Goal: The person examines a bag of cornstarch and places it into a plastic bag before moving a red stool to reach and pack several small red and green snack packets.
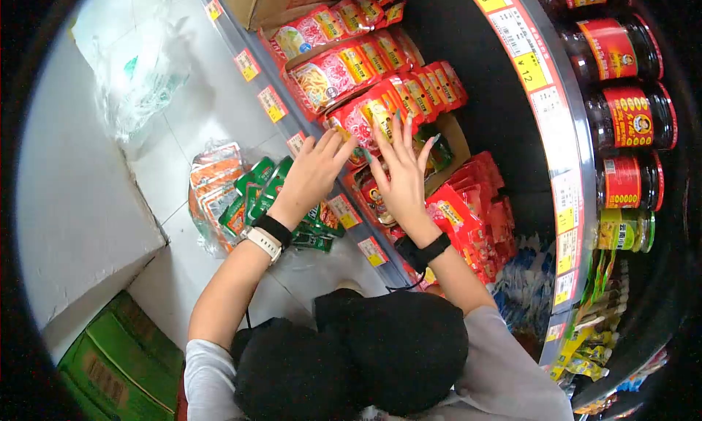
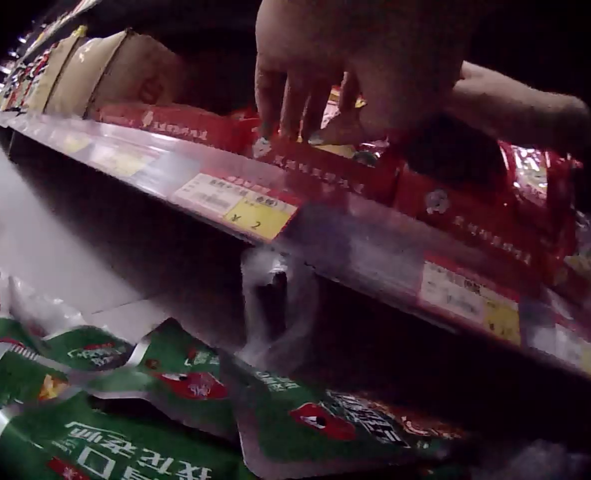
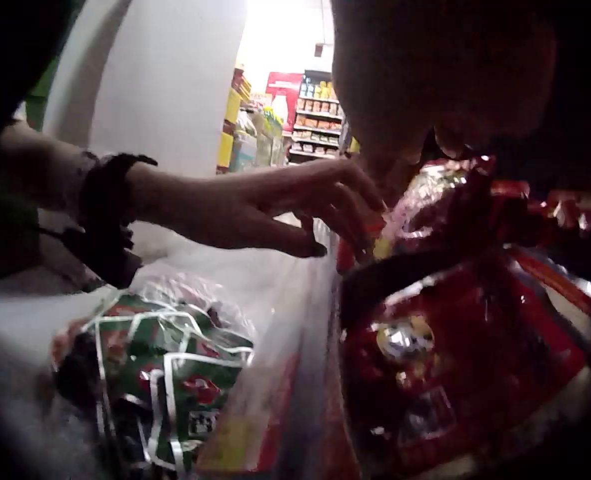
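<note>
Both hands are at a row of red seasoning packets (image 1: 362, 118) standing in a box on the low shelf. My left hand (image 1: 316, 169) reaches over the shelf's front edge, its fingertips at the front packet. In the left wrist view the fingers (image 2: 294, 100) point down behind the box's red front lip (image 2: 326, 172). My right hand (image 1: 400, 176) lies over the same row with its fingers spread, the tips on the packets. In the right wrist view the right hand (image 3: 436, 80) is a dark shape at the top, close above a shiny red packet (image 3: 436, 205).
Green and orange packets in a clear bag (image 1: 252, 194) lie on the floor left of the shelf. A crumpled plastic bag (image 1: 131, 70) is farther up. Price tags (image 1: 272, 103) line the shelf edge. An upper shelf (image 1: 541, 92) with dark jars (image 1: 629, 118) overhangs at the right.
</note>
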`<state>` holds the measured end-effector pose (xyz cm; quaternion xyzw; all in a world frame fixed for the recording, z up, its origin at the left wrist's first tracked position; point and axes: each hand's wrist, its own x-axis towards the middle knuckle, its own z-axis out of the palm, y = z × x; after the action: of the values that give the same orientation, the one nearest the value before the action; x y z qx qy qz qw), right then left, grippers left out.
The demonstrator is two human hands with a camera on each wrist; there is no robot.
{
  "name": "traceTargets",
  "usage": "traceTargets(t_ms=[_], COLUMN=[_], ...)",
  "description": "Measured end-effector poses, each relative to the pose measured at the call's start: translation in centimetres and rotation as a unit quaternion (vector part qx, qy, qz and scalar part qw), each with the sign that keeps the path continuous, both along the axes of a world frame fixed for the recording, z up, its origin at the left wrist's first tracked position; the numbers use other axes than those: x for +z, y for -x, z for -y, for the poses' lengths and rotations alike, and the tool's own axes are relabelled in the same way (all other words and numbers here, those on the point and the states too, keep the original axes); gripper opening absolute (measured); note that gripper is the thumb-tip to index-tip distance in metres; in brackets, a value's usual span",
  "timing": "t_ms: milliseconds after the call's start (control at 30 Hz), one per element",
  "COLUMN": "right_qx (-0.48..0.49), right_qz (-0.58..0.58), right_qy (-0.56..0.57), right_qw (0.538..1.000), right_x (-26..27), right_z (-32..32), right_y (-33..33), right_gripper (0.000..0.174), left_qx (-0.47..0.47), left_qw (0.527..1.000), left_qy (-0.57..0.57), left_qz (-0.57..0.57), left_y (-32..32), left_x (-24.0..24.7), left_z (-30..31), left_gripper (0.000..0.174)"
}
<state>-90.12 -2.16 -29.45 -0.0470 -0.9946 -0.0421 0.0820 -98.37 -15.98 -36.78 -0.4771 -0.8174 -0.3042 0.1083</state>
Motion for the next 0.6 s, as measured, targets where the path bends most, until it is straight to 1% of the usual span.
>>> traceTargets(t_ms=[33,67,133,167,200,233,267,333,400,433,467,533,567,600], right_qx=[0.007,0.013,-0.002,-0.017,-0.032,-0.049,-0.066,-0.125,-0.176,-0.144,-0.147,-0.092,-0.081,-0.089], right_qz=[-0.017,-0.035,-0.046,-0.056,-0.066,-0.086,-0.106,-0.092,-0.035,-0.019,-0.018,-0.038,-0.014,0.065], right_qy=[0.017,0.034,0.008,0.007,0.006,0.062,0.117,0.246,0.281,0.238,0.240,0.239,0.312,0.363], right_qw=[1.000,0.999,0.999,0.998,0.997,0.993,0.985,0.957,0.943,0.960,0.959,0.966,0.946,0.925], right_x=[0.9,2.1,5.0,6.3,7.5,8.4,9.2,10.8,11.9,11.3,12.0,14.0,14.2,14.4], right_z=[0.3,0.8,1.0,0.3,-0.6,-1.6,-2.6,-5.0,-8.0,-10.9,-9.8,-4.4,-1.9,0.3], right_y=[-0.2,-0.2,-0.3,-0.6,-0.9,-1.5,-2.1,-2.9,-3.4,-3.9,-4.2,-3.5,-3.9,-4.4], right_gripper=[0.054,0.055,0.056,0.055,0.055,0.052,0.049,0.038,0.029,0.026,0.026,0.027,0.027,0.030], left_qx=[0.002,-0.001,0.032,0.029,0.019,0.009,0.005,-0.042,-0.075,-0.099,-0.101,-0.127,-0.127,-0.131], left_qw=[1.000,1.000,0.998,0.998,0.998,0.998,0.998,0.996,0.994,0.991,0.991,0.987,0.986,0.982], left_qy=[-0.010,-0.010,-0.054,-0.054,-0.055,-0.054,-0.053,-0.072,-0.079,-0.083,-0.080,-0.081,-0.075,-0.084], left_qz=[0.017,0.017,0.015,0.016,0.022,0.028,0.028,0.024,0.030,0.035,0.037,0.062,0.079,0.106], left_y=[-0.2,-0.4,-0.9,-1.0,-1.1,-1.2,-1.4,-1.9,-2.7,-3.3,-4.0,-5.3,-6.0,-6.8], left_x=[0.3,0.6,1.1,1.4,1.7,1.9,1.9,2.1,2.3,2.4,2.3,1.6,1.2,0.7], left_z=[0.0,0.1,0.3,0.4,0.6,0.7,0.8,0.5,0.3,0.3,0.4,1.5,2.3,3.1], left_gripper=[0.057,0.057,0.058,0.058,0.053,0.049,0.049,0.047,0.046,0.045,0.045,0.045,0.041,0.041])
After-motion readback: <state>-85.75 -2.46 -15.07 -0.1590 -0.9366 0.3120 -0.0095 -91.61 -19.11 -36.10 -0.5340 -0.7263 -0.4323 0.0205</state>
